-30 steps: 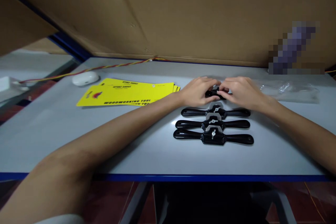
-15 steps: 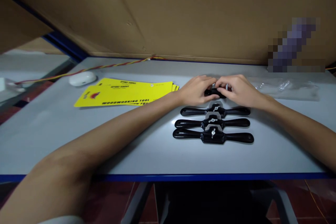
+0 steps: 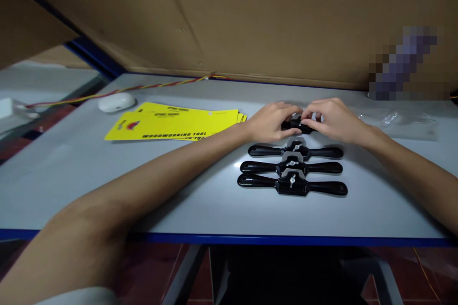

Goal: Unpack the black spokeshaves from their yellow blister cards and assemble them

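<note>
A black spokeshave [image 3: 305,128] lies at the back of a row, mostly covered by my fingers. My left hand [image 3: 272,123] is closed round its left side, thumb in front. From the right, my right hand [image 3: 333,119] has thumb and fingertips pinched at its middle; whether a small part is between them I cannot make out. In front lie three more black spokeshaves, one behind another: the rear one [image 3: 327,152], the middle one [image 3: 325,167] and the front one [image 3: 291,186]. Each shows a grey blade and a silvery wing-shaped screw.
Yellow printed cards [image 3: 171,124] lie overlapped left of my left hand. Behind them is a white rounded object [image 3: 117,102] beside a twisted red-yellow wire [image 3: 150,86]. Clear plastic bags [image 3: 408,124] lie at right. A cardboard panel [image 3: 272,24] walls the table's back.
My right hand has shifted slightly right and up, away from my left, baring more of the spokeshave's middle. My left hand keeps its hold. The view has shifted a little.
</note>
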Demonstrator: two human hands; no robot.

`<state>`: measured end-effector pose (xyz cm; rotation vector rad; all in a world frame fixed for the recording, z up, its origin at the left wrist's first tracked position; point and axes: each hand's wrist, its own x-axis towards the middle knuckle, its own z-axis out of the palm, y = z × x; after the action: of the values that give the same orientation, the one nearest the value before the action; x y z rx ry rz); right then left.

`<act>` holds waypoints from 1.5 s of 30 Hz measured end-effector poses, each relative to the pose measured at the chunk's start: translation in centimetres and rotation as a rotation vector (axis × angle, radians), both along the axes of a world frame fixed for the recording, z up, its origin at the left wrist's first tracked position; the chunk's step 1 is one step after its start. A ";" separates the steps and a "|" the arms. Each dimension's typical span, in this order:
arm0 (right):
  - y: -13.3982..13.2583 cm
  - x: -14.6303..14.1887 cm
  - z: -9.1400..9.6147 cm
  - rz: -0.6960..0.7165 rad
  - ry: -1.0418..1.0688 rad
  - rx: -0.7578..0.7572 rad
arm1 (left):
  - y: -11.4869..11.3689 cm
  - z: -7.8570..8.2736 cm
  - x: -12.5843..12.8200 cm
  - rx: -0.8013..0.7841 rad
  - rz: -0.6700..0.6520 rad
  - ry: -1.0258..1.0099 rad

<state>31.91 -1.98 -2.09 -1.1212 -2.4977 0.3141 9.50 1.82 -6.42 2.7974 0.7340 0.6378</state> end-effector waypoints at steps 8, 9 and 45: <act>-0.3 -0.8 -1.2 0.030 0.092 0.039 | 0.2 -0.4 0.1 0.024 -0.043 -0.073; -0.4 -0.8 -1.3 0.026 0.089 0.037 | 0.2 -0.4 0.1 0.021 -0.041 -0.074; 0.0 0.4 0.1 0.058 -0.280 0.192 | -0.5 0.3 0.1 -0.120 0.028 -0.069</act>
<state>32.36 -1.94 -2.01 -1.0791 -2.7357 -0.0737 9.57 1.36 -6.08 2.6467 0.7721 0.6682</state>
